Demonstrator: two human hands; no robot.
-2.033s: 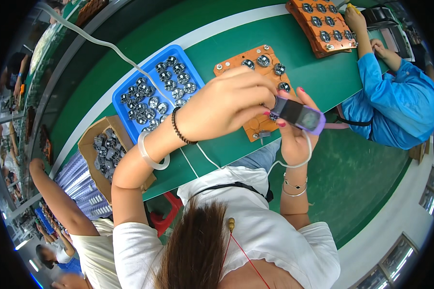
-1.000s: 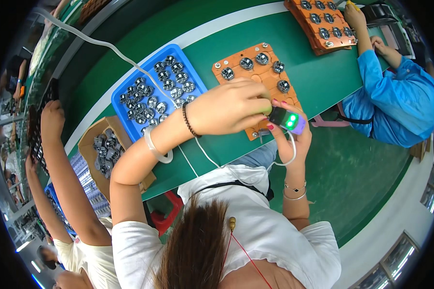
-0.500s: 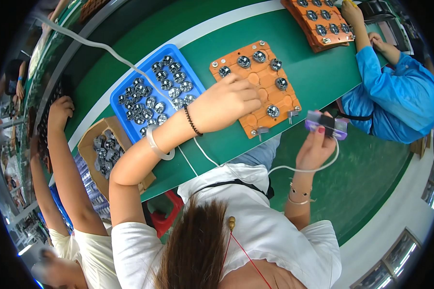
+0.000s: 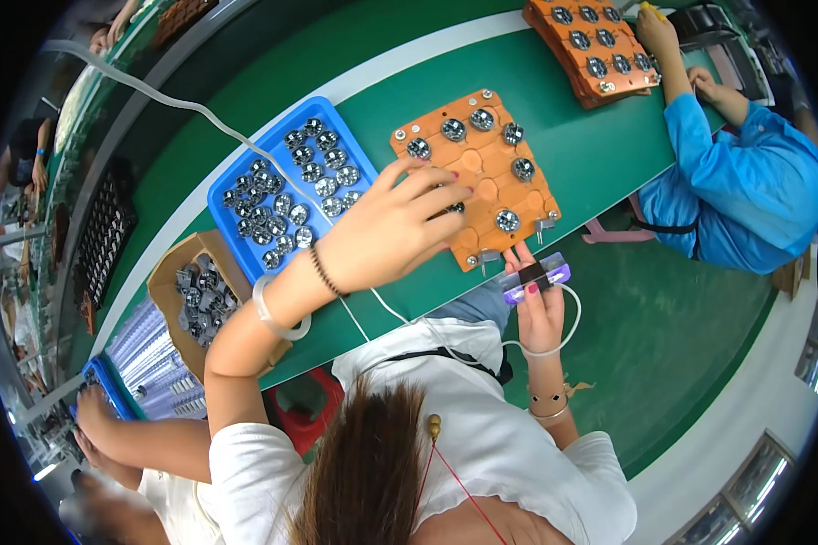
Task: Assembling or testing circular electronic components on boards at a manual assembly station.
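My left hand (image 4: 395,232) is over the left side of an orange fixture board (image 4: 541,195), its fingers spread. A round part with a dark rim (image 4: 455,208) shows beneath the fingertips; my thumb is hidden. More silver-and-black round parts (image 4: 482,119) sit in the board's recesses, while several recesses in the middle hold none. My right hand (image 4: 542,322) grips a clear purple device (image 4: 559,272) with a black band and a white cable. It is held at the table edge by the board's lower corner, next to small metal clamps (image 4: 490,261).
A blue tray (image 4: 330,109) of round parts lies left of the board, beside a cardboard box (image 4: 174,272) of grey parts. Stacked orange boards (image 4: 568,68) stand far right, near a co-worker in blue (image 4: 736,182). A white cable (image 4: 182,102) crosses the tray.
My right hand has brought the purple device left, up to the board's lower corner. My left hand has shifted slightly left and its fingers have spread. The co-worker's arm at left has drawn back.
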